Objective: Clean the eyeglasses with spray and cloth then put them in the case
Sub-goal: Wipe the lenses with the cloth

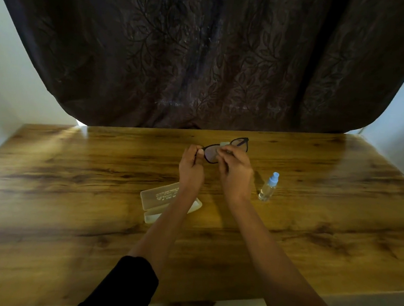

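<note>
Black-framed eyeglasses (223,149) above a brown, dark-streaked wood-grain table (70,190). Behind the table hangs a dark brown leaf-patterned curtain (204,55). The clear spray bottle (268,188) has a pale blue top.

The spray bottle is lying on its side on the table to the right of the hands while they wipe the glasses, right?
Not quite. The head view shows the spray bottle standing upright on the table, not lying down. The rest holds.
</note>
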Tool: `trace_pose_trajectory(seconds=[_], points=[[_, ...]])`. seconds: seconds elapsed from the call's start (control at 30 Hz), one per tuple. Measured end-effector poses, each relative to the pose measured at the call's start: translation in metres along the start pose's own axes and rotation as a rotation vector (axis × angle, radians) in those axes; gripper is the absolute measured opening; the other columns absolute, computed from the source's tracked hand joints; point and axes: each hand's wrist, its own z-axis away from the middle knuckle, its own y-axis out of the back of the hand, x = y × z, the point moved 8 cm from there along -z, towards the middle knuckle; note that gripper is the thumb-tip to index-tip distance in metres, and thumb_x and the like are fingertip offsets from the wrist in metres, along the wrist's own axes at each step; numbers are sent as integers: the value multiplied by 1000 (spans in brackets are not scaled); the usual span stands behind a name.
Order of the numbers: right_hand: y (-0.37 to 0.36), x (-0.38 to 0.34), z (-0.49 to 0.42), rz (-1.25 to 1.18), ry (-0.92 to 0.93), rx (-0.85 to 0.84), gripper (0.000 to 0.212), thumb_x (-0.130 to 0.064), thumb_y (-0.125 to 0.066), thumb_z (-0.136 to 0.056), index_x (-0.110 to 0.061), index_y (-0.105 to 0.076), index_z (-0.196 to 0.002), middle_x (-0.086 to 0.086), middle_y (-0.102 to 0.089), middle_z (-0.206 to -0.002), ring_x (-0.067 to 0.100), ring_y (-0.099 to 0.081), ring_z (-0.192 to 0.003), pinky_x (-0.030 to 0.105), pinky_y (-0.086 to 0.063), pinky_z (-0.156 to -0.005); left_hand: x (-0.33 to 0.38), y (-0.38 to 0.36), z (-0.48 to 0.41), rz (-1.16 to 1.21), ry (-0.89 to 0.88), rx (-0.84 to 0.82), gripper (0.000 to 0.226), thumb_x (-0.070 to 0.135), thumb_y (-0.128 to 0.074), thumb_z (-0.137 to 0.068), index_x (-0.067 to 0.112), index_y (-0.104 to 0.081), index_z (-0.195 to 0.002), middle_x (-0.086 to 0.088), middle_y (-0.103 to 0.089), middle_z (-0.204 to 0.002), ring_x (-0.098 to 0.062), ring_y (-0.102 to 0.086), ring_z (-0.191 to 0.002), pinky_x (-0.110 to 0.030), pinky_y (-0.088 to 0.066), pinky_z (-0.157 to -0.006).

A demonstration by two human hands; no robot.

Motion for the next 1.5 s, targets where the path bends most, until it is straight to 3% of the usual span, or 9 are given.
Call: trace_pose_trajectory(seconds=[0.1, 0.27, 0.47, 0.6, 0.83, 1.07, 1.3, 1.4, 1.5], points=[[6, 9, -1, 0, -71, 32, 16, -4, -64, -80, -3, -70, -95, 11, -67, -97, 23, -65, -88, 29, -53, -79, 0, 0, 3, 22, -1, -1, 16, 8, -38, -96, 8, -52, -88, -4, -48, -83, -10, -42, -71, -22, -34, -65], [0, -16, 6, -58, 20, -24, 15, -7, -65, -81, -6, -70, -95, 8, -64, -90, 15, -61, -81, 16, -47, -71, 0, -4, 7, 67, 48, -39, 17, 10, -38, -96, 13, -51, -86, -7, -52, -87, -15, -46, -78, -27, -37, -70], [14, 7, 3, -17, -82, 46, 13, -5, -66, -79, -3, -71, -91, 12, -65, -86, 23, -63, -77, 28, -53, -68, -5, -2, 16, 69, 62, -35, 18, 11, -39, -96, 15, -48, -82, -3, -48, -84, -11, -42, -74, -27, -34, -69], [0, -12, 13, -23, -13, -30, 16, -10, -62, -83, -3, -71, -94, 10, -64, -88, 15, -61, -80, 16, -46, -73, -9, -5, 19, 80, 99, -55, 30, 12, -38, -96, 27, -48, -72, -6, -51, -85, -15, -46, -76, -31, -37, -69], [12, 5, 6, 7, -75, 20, 12, -5, -66, -80, -3, -72, -91, 11, -64, -86, 19, -62, -76, 20, -48, -69, -8, -2, 25, 84, 112, -33, 18, 12, -38, -97, 15, -49, -83, 0, -48, -83, -11, -42, -74, -29, -34, -70], [-8, -17, 15, -84, -39, -49, 16, -12, -59, -86, -3, -71, -93, 9, -63, -92, 13, -59, -85, 15, -48, -76, -15, -7, 23, 149, 170, -41, 21, 33, -39, -86, 36, -52, -70, -8, -54, -85, -22, -51, -80, -48, -44, -76], [11, 8, -2, -8, -144, 42, 14, -7, -62, -84, -3, -71, -94, 13, -62, -89, 22, -62, -78, 26, -52, -69, -5, -3, 25, 146, 86, -4, 15, 24, -39, -93, 19, -51, -84, -3, -50, -87, -14, -44, -80, -33, -37, -75], [-2, -11, 9, -51, -57, -17, 18, -13, -58, -86, -2, -70, -93, 12, -62, -90, 16, -59, -79, 16, -46, -71, -9, -3, 22, 170, 108, 12, 17, 29, -39, -88, 24, -52, -77, -9, -51, -86, -20, -47, -79, -43, -41, -72], [-5, -21, 15, -73, 25, -52, 24, -19, -53, -88, -1, -69, -93, 12, -62, -88, 18, -59, -78, 22, -50, -67, -12, -5, 20, 182, 151, 3, 19, 28, -40, -89, 30, -52, -74, -13, -53, -88, -23, -50, -81, -47, -44, -75]])
